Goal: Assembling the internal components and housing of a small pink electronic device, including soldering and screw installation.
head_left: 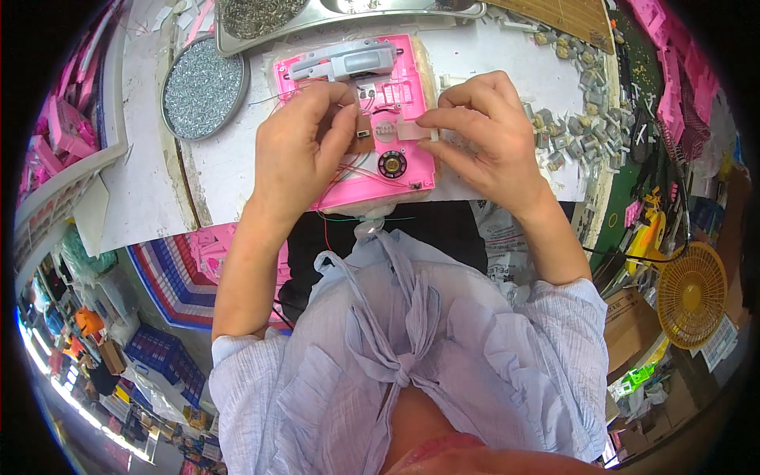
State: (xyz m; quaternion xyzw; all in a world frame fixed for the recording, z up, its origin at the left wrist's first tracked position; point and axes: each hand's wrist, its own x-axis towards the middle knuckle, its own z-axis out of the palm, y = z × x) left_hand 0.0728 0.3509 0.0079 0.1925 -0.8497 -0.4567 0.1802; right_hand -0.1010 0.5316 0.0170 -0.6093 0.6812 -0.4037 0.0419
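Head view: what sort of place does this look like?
Probably a small assembly workshop: an open pink plastic casing, a round grey dish of small silvery metal pieces, and many small grey blocky parts spread on the white worktable.

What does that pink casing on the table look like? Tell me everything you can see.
The pink casing is a roughly rectangular shell, apparently plastic, lying open side up on a pale support at the near edge of the white table. A long grey part sits across its far end, a round black-rimmed part near its close right corner; thin wires cross it. The left hand covers some of its left side; the right hand is at its right edge. Whether either touches it, I can't tell.
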